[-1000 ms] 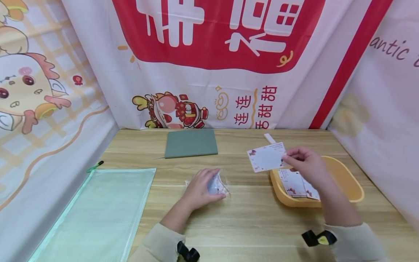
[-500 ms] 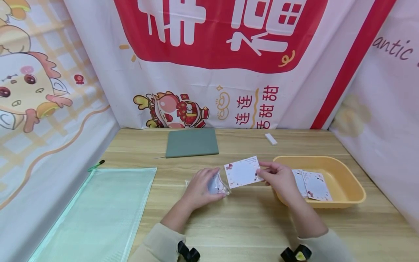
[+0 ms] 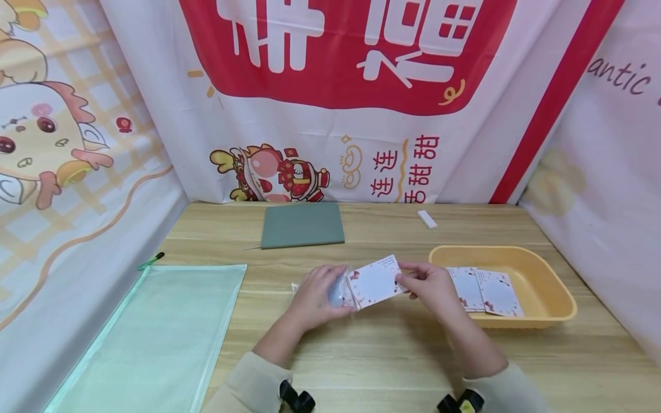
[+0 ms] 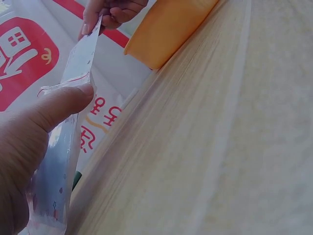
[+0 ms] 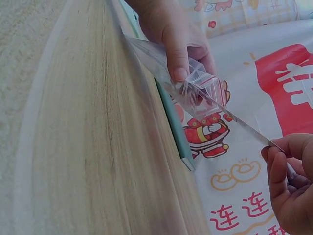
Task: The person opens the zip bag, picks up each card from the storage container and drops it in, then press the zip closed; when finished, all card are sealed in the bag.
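My left hand [image 3: 318, 298] grips a clear plastic bag [image 5: 159, 61] from both sides, and its mouth bulges apart toward the right. Cards with a pale blue middle [image 4: 55, 161] show inside the bag. Between thumb and fingers my right hand [image 3: 431, 287] pinches the right end of a white card [image 3: 374, 281] with small reddish prints along its border. That card's left end is at the bag's mouth, partly within it in the left wrist view. How deep it sits is hard to tell.
A yellow basket [image 3: 547, 310] at the right holds several similar cards [image 3: 498, 292]. Behind lie a green notebook [image 3: 303, 225] and a small white block [image 3: 427, 219]. A mint mesh pouch [image 3: 155, 332] lies at the left. Printed cloths [image 3: 465, 155] enclose the table's back and sides.
My right hand has carried the card leftward from above the basket to the bag, and its left end has reached the bag's mouth. The left hand has stayed in place.
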{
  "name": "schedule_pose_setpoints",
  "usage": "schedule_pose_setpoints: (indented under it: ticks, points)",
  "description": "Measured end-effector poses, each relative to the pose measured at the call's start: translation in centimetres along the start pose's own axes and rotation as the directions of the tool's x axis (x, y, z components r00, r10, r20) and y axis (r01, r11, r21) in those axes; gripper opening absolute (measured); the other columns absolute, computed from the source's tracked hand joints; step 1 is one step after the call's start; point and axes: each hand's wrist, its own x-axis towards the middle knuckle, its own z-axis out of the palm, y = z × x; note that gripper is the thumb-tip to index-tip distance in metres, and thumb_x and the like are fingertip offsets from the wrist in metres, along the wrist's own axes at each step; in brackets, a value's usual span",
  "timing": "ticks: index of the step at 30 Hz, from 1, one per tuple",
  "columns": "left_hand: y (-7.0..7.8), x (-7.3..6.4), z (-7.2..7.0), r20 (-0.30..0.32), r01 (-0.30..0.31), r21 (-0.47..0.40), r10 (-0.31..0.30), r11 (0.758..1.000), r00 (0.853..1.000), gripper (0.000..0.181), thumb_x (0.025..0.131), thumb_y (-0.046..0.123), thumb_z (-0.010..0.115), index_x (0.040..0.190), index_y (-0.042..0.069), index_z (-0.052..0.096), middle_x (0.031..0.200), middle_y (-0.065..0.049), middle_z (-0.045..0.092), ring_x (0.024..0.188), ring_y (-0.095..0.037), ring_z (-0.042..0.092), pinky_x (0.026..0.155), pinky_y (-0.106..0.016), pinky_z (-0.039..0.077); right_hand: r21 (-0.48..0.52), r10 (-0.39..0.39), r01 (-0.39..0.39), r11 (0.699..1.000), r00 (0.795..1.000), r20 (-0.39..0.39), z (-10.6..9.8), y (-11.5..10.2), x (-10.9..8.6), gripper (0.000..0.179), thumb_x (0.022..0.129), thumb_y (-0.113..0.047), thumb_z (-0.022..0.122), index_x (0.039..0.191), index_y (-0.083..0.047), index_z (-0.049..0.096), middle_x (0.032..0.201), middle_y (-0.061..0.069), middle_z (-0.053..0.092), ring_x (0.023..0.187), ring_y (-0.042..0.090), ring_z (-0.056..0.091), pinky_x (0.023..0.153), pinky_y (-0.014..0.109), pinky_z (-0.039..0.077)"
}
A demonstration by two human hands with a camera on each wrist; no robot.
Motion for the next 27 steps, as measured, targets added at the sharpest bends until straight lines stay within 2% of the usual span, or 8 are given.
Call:
schedule_pose_setpoints:
  ticks: [5,15,23,27]
  points:
    - [0.05,-0.02,0.01,-0.001,-0.012,-0.004,0.012,1.0,1.0,0.091,0.07,0.049,0.082,0.145,0.011,0.047,0.137,-0.009,0.056,0.126,-0.028,0.051,0.11,-0.051,0.038,0.008,0.0,0.0,1.0,1.0,-0.017,0.16,-0.21,0.25,0.035,0.088,-0.012,0.07,0.121,-0.001,0.067,0.083,0.004,0.073,0.064,0.008,0.06,0.058,0.021,0.053]
    - [0.18,-0.05,-0.04,0.018,0.01,-0.019,-0.009,1.0,1.0,0.093,0.07,0.054,0.081,0.146,0.013,0.045,0.137,-0.008,0.055,0.127,-0.028,0.05,0.11,-0.051,0.038,0.018,-0.029,0.03,0.999,0.999,-0.037,0.39,-0.34,0.51,0.035,0.088,-0.009,0.07,0.122,0.001,0.066,0.084,0.007,0.074,0.062,0.006,0.06,0.058,0.02,0.054]
    - [0.13,-0.03,0.04,0.0,-0.005,-0.014,0.005,1.0,1.0,0.093,0.069,0.052,0.081,0.145,0.012,0.046,0.134,-0.009,0.056,0.125,-0.028,0.051,0.109,-0.05,0.039,-0.014,-0.049,0.048,0.999,0.998,-0.051,0.25,-0.21,0.44,0.035,0.088,-0.01,0.071,0.121,0.0,0.067,0.089,0.011,0.074,0.065,0.007,0.062,0.059,0.02,0.055]
    - [0.2,-0.01,-0.02,0.004,0.011,-0.026,-0.011,1.0,1.0,0.092,0.07,0.053,0.081,0.146,0.014,0.045,0.135,-0.008,0.056,0.126,-0.027,0.051,0.109,-0.05,0.038,-0.004,-0.044,0.043,0.999,0.998,-0.04,0.54,-0.25,0.36,0.034,0.089,-0.011,0.07,0.121,0.0,0.067,0.088,0.01,0.074,0.066,0.008,0.061,0.06,0.021,0.054]
